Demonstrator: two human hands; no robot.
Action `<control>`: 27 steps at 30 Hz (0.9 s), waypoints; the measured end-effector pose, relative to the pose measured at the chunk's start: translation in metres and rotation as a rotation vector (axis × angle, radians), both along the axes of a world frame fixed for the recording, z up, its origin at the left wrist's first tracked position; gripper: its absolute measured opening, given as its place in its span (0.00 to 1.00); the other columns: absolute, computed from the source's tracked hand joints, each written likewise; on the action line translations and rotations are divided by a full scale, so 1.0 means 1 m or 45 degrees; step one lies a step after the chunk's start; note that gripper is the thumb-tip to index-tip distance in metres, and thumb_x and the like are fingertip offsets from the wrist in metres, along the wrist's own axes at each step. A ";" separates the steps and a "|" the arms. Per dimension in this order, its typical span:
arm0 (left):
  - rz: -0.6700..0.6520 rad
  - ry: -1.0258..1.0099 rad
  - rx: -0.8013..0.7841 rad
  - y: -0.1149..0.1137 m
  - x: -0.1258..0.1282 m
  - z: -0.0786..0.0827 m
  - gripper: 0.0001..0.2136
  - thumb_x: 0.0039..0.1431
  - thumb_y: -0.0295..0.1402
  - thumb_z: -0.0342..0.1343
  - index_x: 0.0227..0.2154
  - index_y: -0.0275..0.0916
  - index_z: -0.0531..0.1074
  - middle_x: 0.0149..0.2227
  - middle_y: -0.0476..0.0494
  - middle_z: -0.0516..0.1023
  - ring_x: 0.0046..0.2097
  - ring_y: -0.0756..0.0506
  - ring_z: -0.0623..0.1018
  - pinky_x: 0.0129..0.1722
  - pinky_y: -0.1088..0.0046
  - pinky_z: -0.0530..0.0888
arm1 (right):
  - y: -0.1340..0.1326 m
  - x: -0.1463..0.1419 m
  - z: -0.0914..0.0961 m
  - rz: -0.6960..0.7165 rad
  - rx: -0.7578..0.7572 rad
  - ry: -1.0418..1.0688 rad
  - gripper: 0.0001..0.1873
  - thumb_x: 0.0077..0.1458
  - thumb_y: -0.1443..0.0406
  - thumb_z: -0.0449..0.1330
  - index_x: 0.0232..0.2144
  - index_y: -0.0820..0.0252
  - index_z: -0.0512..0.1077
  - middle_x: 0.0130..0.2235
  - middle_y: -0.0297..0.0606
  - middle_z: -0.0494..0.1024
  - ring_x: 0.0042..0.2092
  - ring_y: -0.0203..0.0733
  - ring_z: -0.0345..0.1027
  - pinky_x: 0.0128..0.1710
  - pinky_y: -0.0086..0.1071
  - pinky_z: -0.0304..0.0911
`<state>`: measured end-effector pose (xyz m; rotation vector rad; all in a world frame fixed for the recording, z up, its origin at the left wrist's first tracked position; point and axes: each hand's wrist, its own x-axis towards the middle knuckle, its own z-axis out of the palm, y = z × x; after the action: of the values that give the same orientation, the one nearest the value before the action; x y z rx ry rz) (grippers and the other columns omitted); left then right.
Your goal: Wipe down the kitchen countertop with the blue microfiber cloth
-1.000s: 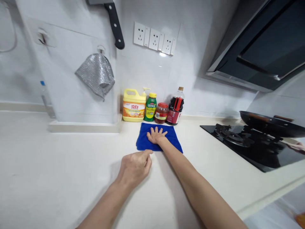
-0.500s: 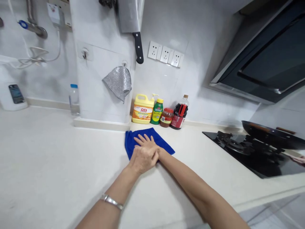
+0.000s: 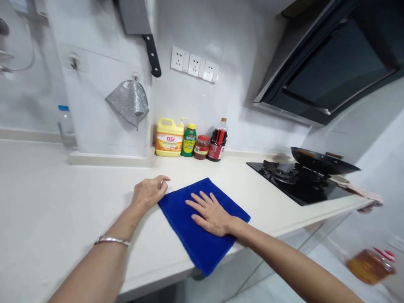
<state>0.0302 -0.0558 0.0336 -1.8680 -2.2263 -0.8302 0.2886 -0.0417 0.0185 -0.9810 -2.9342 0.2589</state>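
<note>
The pale counter (image 3: 57,198) fills the lower left of the frame, and the black stove (image 3: 299,187) sits at middle right. Your blue cloth (image 3: 195,242) lies flat at lower centre, turned like a diamond. Its longer sides slant from upper left down to lower right, and its lowest corner juts over the counter's front edge.

Your right hand (image 3: 211,214) rests palm down in the middle of the cloth (fingers spread wide and flat), with the fingertips aimed at the upper left. It presses the cloth and grips nothing.

Your left hand (image 3: 148,192) sits on the counter just beside the cloth's left corner. It is loosely curled, thumb and forefinger tips meeting, but whether it touches the cloth you cannot tell. A metal bracelet (image 3: 112,240) circles that wrist.

Bottles (image 3: 189,141) stand against the wall at upper centre, well apart from the cloth.
</note>
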 end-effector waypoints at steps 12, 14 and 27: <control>-0.209 0.019 -0.289 0.001 -0.009 -0.002 0.20 0.59 0.42 0.42 0.45 0.50 0.78 0.34 0.45 0.81 0.40 0.39 0.78 0.36 0.66 0.68 | 0.040 0.073 -0.011 -0.608 0.034 0.038 0.34 0.65 0.43 0.37 0.69 0.44 0.47 0.71 0.32 0.43 0.71 0.55 0.30 0.67 0.59 0.29; -0.248 0.024 -0.316 0.002 -0.010 -0.004 0.20 0.59 0.42 0.43 0.45 0.50 0.78 0.33 0.45 0.80 0.40 0.39 0.78 0.36 0.67 0.68 | 0.041 0.071 -0.012 -0.612 0.036 0.019 0.34 0.65 0.44 0.36 0.69 0.44 0.45 0.72 0.33 0.41 0.71 0.55 0.28 0.66 0.60 0.27; -0.235 -0.067 -0.387 0.013 -0.012 -0.005 0.20 0.58 0.44 0.42 0.44 0.50 0.78 0.35 0.46 0.81 0.42 0.39 0.78 0.37 0.67 0.67 | -0.013 0.066 0.005 -0.187 0.322 0.231 0.27 0.69 0.56 0.38 0.65 0.55 0.58 0.69 0.40 0.53 0.70 0.42 0.39 0.69 0.49 0.27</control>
<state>0.0180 -0.0424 0.0284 -2.2390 -2.3497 -0.5972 0.3550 -0.0543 0.0235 -1.0652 -2.6347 -0.0278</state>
